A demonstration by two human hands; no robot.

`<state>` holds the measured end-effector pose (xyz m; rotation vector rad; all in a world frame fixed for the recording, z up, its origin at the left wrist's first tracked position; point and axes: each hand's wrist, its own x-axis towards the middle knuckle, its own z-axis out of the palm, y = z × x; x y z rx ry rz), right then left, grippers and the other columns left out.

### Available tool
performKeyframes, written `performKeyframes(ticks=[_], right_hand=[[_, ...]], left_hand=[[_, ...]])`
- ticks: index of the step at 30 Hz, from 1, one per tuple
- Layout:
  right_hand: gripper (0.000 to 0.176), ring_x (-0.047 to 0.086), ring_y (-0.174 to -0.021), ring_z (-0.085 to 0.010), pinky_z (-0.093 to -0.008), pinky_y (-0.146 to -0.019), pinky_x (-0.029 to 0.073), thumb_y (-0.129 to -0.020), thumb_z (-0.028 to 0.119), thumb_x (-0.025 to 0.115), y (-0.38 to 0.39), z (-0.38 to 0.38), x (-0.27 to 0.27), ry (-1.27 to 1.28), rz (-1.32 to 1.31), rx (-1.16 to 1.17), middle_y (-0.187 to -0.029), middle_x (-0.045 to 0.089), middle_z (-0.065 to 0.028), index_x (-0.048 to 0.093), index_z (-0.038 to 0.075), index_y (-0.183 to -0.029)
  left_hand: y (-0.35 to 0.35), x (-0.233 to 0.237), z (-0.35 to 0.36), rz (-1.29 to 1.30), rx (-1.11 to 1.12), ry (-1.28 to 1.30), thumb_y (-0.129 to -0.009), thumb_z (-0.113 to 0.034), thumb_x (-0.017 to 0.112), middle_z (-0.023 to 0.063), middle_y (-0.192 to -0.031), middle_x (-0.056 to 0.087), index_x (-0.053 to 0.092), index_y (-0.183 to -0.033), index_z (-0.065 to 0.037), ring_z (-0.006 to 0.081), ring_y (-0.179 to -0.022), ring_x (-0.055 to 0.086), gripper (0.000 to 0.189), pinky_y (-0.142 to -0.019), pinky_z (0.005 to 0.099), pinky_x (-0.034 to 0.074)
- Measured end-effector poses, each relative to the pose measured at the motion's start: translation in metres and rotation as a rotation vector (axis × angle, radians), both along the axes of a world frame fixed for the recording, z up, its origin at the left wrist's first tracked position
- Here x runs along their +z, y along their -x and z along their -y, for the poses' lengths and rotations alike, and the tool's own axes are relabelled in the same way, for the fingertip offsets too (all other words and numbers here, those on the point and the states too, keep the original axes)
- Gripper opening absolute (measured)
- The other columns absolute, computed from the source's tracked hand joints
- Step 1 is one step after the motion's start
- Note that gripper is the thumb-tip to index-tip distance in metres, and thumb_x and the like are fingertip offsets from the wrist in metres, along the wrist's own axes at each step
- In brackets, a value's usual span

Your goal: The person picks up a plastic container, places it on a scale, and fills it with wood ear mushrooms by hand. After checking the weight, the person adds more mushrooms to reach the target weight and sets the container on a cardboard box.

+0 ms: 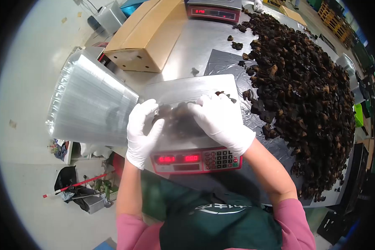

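Note:
Both my hands wear white gloves and are over the steel plate of a red-framed weighing scale (196, 160) with lit red digits. My left hand (142, 129) is at the plate's left side, thumb and fingers curved apart, fingertips by a shiny clear plastic edge. Between the hands the plate looks dark and glossy, as if through clear plastic. My right hand (223, 121) lies over the plate's right part with bent fingers. Dark, mushroom-like pieces (228, 97) stick out past its knuckles; the hand hides the rest of them.
A large heap of dark brown pieces (300, 91) covers the table's right side, partly on grey plastic sheeting (223, 62). Stacked clear plastic containers (91, 100) lean at my left. Behind them stand a cardboard box (150, 37) and a second scale (214, 13). Another person's gloved hand (258, 6) shows at the far end.

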<state>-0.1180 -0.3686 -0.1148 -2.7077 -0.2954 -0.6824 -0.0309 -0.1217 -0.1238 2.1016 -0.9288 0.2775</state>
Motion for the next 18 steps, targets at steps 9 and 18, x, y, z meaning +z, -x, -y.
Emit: performKeyframes(ticks=[9,18], right_hand=[[0.031,0.067,-0.091,-0.0100,-0.0264,-0.083,0.054,-0.097,-0.003,0.063,0.069,0.090,0.013,-0.741,-0.174,-0.302,-0.108,0.075,-0.0087,0.070,0.002,-0.127],[0.029,0.065,-0.103,-0.0095,-0.0247,-0.091,0.052,-0.102,0.003,0.061,0.099,0.114,-0.014,-0.882,-0.383,-0.365,-0.115,0.074,-0.0045,0.070,0.002,-0.129]], left_hand=[[-0.012,-0.022,-0.055,-0.269,0.136,0.201,-0.091,-0.002,0.074,0.0119,-0.128,0.069,0.068,-0.125,-0.001,0.0223,-0.121,0.065,0.034,-0.106,0.0357,0.050],[-0.012,-0.006,-0.063,-0.385,0.170,0.190,-0.096,-0.011,0.073,0.0095,-0.121,0.071,0.069,-0.124,0.000,0.0185,-0.114,0.066,0.031,-0.101,0.0320,0.051]])
